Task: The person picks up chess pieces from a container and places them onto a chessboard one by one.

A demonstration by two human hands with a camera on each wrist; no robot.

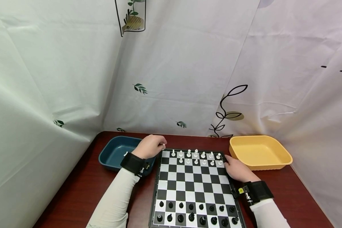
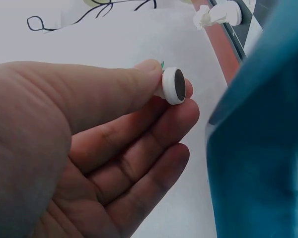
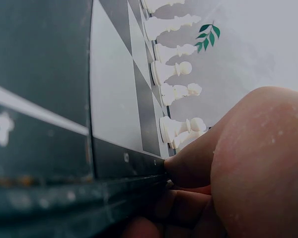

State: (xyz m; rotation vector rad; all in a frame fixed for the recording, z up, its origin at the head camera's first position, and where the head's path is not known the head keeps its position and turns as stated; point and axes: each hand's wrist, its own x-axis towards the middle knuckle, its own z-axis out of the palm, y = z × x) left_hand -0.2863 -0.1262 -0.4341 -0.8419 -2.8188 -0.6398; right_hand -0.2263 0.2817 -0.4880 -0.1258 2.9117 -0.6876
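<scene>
Dark red wooden table (image 1: pixel 82 190); white leaf-print curtain (image 1: pixel 188 79) behind.

No text, label or number can be read anywhere

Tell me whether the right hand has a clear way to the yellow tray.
Probably yes. The right hand rests at the chessboard's right edge, and the yellow tray sits just beyond it on the table, open side up, with nothing visible between them.
</scene>
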